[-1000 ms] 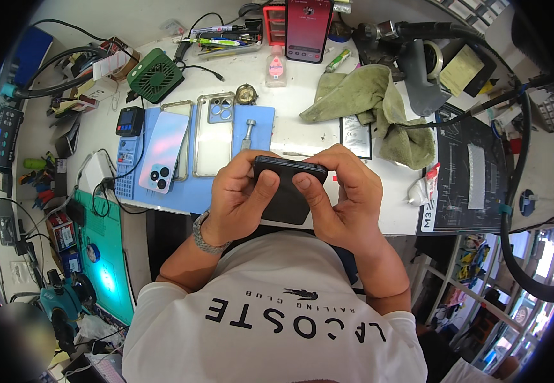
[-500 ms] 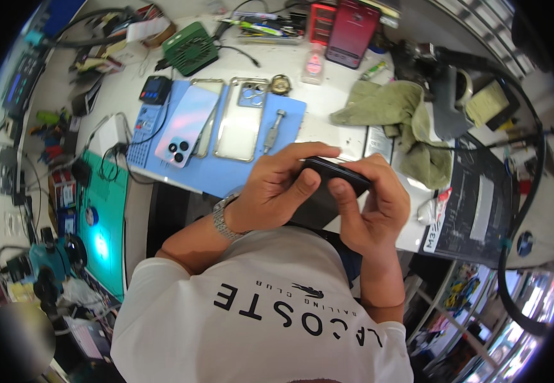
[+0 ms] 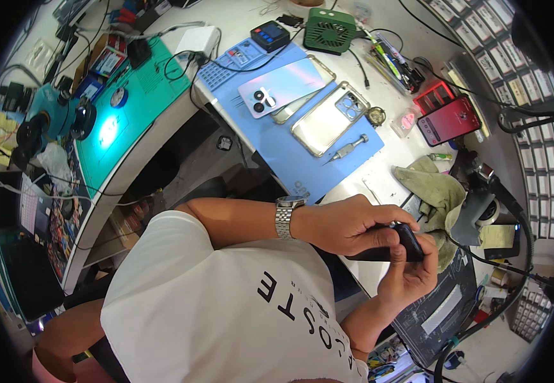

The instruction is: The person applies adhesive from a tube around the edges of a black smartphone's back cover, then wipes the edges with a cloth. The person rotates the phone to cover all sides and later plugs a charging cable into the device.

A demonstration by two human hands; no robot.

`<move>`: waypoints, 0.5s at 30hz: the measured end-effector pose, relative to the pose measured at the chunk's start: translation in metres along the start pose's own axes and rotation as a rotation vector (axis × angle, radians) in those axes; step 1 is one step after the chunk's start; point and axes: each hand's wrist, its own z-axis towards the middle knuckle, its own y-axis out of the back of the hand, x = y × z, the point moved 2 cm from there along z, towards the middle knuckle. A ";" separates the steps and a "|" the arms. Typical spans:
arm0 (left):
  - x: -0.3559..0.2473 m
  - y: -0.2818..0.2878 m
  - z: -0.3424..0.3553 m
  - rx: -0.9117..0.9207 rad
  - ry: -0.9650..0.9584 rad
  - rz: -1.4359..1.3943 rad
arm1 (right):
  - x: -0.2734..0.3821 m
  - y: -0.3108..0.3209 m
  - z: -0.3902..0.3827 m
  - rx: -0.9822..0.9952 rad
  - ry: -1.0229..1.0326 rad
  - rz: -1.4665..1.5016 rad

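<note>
My left hand [image 3: 347, 223], with a silver watch on its wrist, is wrapped round a black phone [image 3: 407, 242] at the right of centre. My right hand [image 3: 407, 274] grips the same phone from below, thumb raised along it; much of the phone is hidden by my fingers. Just beyond them lie an olive cloth [image 3: 433, 185] and the white worktop [image 3: 369, 268]. Above my hands a blue mat [image 3: 315, 179] carries a pale iridescent phone [image 3: 289, 83], clear cases [image 3: 321, 118] and a small metal screwdriver [image 3: 347, 150].
A green fan [image 3: 328, 32], upright red phone [image 3: 449, 118] and pen holder [image 3: 395, 64] line the back. Left are a teal mat [image 3: 130, 127], microscope [image 3: 50, 115] and laptop [image 3: 12, 204]. A hose arm [image 3: 513, 274] arches at right. Another person's bare limb [image 3: 66, 341] shows bottom left.
The view has swung round, so the bench appears tilted and more of the left side shows. Both my hands have shifted right and lower in view, still holding the black phone, now turned more sideways.
</note>
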 end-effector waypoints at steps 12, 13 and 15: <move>-0.007 0.014 -0.020 -0.098 0.017 0.285 | -0.026 0.030 -0.003 -0.171 0.041 0.238; -0.012 0.019 -0.021 -0.095 0.050 0.312 | -0.021 0.021 -0.003 -0.232 -0.050 0.296; -0.006 0.026 -0.025 -0.188 0.122 0.066 | -0.021 0.006 0.004 -0.185 -0.126 0.480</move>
